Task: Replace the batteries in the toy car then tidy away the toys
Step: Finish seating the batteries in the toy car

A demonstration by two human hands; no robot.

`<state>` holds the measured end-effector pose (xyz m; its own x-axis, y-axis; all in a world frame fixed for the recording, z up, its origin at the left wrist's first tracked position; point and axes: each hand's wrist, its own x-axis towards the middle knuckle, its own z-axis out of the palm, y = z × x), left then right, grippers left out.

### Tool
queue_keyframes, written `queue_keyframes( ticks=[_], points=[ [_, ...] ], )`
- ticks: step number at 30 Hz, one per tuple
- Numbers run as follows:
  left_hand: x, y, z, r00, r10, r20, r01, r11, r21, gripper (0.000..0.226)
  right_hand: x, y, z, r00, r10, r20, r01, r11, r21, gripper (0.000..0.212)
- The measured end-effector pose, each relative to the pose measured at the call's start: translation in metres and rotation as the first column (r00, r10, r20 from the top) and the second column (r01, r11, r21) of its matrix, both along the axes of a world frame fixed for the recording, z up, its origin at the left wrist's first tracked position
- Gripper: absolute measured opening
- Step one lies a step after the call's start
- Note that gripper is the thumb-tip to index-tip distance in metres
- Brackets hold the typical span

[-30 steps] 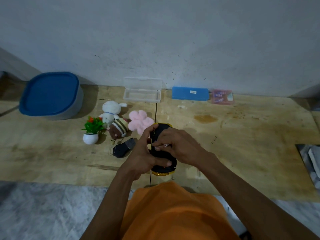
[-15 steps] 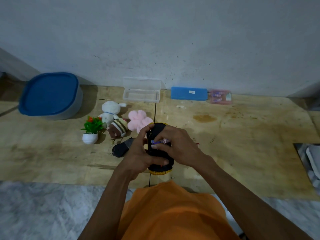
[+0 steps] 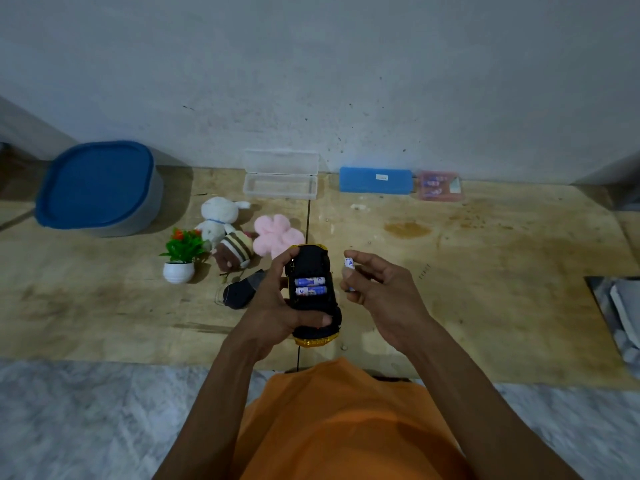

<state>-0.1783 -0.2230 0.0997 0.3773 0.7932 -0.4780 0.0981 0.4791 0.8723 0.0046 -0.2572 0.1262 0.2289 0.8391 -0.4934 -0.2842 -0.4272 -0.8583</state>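
My left hand (image 3: 277,313) grips the yellow toy car (image 3: 313,296), which is turned underside up above the wooden board. Its battery bay is open and two blue-and-white batteries (image 3: 310,286) lie side by side in it. To the right of the car, my right hand (image 3: 375,289) pinches a third battery (image 3: 348,268) upright between thumb and fingers, clear of the car. A dark oval piece (image 3: 242,291) lies on the board just left of my left hand.
Left of the car sit a white plush rabbit (image 3: 219,218), a striped plush (image 3: 235,251), a pink plush flower (image 3: 275,235) and a small potted plant (image 3: 181,258). At the wall stand a blue-lidded tub (image 3: 97,188), an open clear case (image 3: 280,178), a blue case (image 3: 375,180) and a pink battery pack (image 3: 439,186).
My right hand has lifted off the car's underside and moved right with one battery pinched in it. The battery bay now shows two batteries. My left hand keeps its hold on the car.
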Motion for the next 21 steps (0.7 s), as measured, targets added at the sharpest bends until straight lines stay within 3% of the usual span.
queue_keyframes(
  ticks=[7,11,17,21],
  points=[
    [-0.002,-0.005,-0.001,1.000,-0.003,-0.017,0.004,0.999,0.034,0.117,-0.001,-0.009,0.001,0.999,0.029,-0.027,-0.028,0.999,0.022,0.031],
    [-0.005,-0.008,0.001,1.000,0.006,-0.017,-0.005,0.999,0.046,0.116,-0.004,-0.011,0.000,0.993,0.060,0.099,-0.063,0.998,0.030,0.020],
    [-0.008,-0.014,0.004,1.000,0.017,0.020,-0.018,0.998,0.059,0.111,-0.021,-0.012,-0.005,0.977,-0.105,0.188,0.086,0.990,0.108,0.013],
    [-0.010,-0.016,0.008,0.998,0.054,0.041,-0.056,0.998,0.041,0.112,-0.033,-0.018,-0.010,0.955,-0.093,0.281,0.058,0.989,0.133,0.013]
  ],
)
